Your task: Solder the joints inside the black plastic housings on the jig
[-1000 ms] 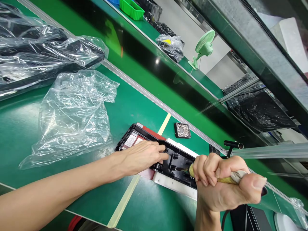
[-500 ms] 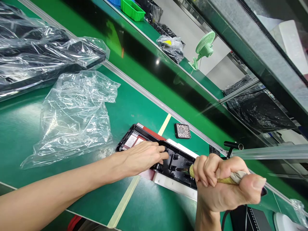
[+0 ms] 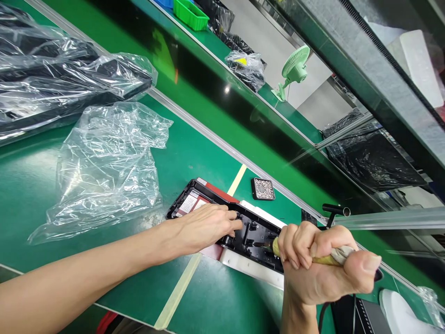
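Observation:
A long black plastic housing (image 3: pixel 255 232) lies with its ribbed inside facing up, on a white and red support (image 3: pixel 239 262). My left hand (image 3: pixel 215 222) rests on the housing with its fingers bent over the inner part; what lies under the fingertips is hidden. My right hand (image 3: pixel 323 260) is wrapped around a soldering iron (image 3: pixel 276 247) with a yellowish handle, the thumb over its rear end. The iron's dark metal tip points left into the housing, close to a raised part; whether it touches cannot be made out.
A small black tray (image 3: pixel 263 189) of tiny metal pieces sits behind the housing. Crumpled clear plastic (image 3: pixel 111 162) and bagged black parts (image 3: pixel 69 88) lie left. A black tube holder (image 3: pixel 335 211) stands right, near a rail. A metal beam (image 3: pixel 365 60) crosses above.
Both hands and the soldering iron keep nearly the same place on the housing. The view has shifted slightly, and a white object at lower right shows more.

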`<state>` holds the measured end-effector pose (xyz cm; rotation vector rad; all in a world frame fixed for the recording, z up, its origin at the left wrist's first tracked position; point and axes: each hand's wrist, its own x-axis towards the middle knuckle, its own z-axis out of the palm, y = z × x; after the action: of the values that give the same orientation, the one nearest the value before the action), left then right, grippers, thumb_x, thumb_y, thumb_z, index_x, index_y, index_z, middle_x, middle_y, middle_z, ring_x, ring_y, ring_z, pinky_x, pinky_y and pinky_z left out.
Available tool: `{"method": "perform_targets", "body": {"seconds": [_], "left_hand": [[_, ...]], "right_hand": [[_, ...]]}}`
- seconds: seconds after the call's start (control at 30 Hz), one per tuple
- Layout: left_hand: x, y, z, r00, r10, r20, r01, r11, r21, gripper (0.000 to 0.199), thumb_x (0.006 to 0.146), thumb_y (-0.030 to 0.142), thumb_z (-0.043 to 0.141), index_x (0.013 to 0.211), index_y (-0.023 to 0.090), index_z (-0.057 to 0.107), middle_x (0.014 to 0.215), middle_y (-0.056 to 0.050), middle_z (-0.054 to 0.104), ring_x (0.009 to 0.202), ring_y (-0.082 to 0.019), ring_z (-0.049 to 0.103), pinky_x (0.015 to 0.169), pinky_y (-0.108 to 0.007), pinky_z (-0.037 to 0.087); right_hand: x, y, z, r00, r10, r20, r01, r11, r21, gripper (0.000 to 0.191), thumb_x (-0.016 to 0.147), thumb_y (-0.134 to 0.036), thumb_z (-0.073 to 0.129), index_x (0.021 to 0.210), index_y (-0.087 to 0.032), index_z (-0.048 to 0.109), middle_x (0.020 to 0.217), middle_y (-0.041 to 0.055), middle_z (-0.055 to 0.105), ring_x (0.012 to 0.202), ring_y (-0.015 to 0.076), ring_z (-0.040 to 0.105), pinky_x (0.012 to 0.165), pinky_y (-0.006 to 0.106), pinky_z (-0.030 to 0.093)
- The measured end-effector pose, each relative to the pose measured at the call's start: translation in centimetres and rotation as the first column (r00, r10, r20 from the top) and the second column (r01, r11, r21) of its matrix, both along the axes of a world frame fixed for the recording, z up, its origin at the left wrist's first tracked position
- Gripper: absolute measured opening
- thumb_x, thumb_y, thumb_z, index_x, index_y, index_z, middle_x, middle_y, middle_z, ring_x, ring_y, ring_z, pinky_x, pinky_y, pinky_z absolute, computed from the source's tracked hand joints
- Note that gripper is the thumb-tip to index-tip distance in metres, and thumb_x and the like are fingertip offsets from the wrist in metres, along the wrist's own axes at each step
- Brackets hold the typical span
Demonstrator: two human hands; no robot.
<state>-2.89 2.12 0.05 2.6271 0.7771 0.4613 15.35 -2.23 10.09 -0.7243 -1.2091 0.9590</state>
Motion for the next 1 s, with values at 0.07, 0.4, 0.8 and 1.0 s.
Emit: {"method": "perform_targets", "body": {"seconds": [0.07,0.4,0.8,1.0], "left_hand": [[0.1,0.1,0.1,1.0,-0.001,-0.006,0.001,1.0,-0.003,0.013,0.102,0.024,0.05,0.104,0.023,0.062,0.088,0.0,0.064,0.076,-0.019,0.056,0.058,-0.035,0.028],[0.1,0.1,0.3,1.0,-0.009,0.01,0.009,1.0,-0.006,0.013,0.102,0.022,0.051,0.102,0.021,0.064,0.084,-0.001,0.062,0.074,-0.017,0.055,0.056,-0.033,0.029],[0.1,0.1,0.0,1.0,-0.021,-0.017,0.021,1.0,-0.001,0.008,0.099,0.019,0.053,0.101,0.023,0.06,0.085,-0.001,0.062,0.076,-0.019,0.056,0.058,-0.033,0.029],[-0.1,0.0,0.1,0.999,-0.028,-0.033,0.028,1.0,0.006,0.009,0.098,0.015,0.053,0.1,0.022,0.059,0.086,-0.001,0.063,0.077,-0.02,0.057,0.059,-0.035,0.03]], "right_hand": [[0.0,0.0,0.0,1.0,0.004,0.002,-0.004,1.0,-0.003,0.051,0.095,-0.056,0.036,0.064,-0.021,0.055,0.042,-0.0063,0.037,0.033,0.0081,0.031,0.035,0.022,0.033],[-0.1,-0.1,0.0,1.0,-0.001,0.013,0.001,1.0,-0.031,0.05,0.093,-0.058,0.039,0.062,-0.022,0.054,0.042,-0.0066,0.036,0.034,0.0082,0.029,0.035,0.022,0.031],[0.0,-0.3,0.2,0.999,0.039,0.004,-0.039,0.999,-0.031,0.046,0.094,-0.052,0.037,0.063,-0.022,0.053,0.042,-0.0061,0.038,0.034,0.0091,0.031,0.036,0.023,0.033],[2.0,0.3,0.8,0.942,0.329,0.067,-0.328,0.944,-0.016,0.042,0.093,-0.049,0.038,0.066,-0.022,0.054,0.046,-0.0044,0.04,0.037,0.0119,0.041,0.041,0.029,0.044]]}}
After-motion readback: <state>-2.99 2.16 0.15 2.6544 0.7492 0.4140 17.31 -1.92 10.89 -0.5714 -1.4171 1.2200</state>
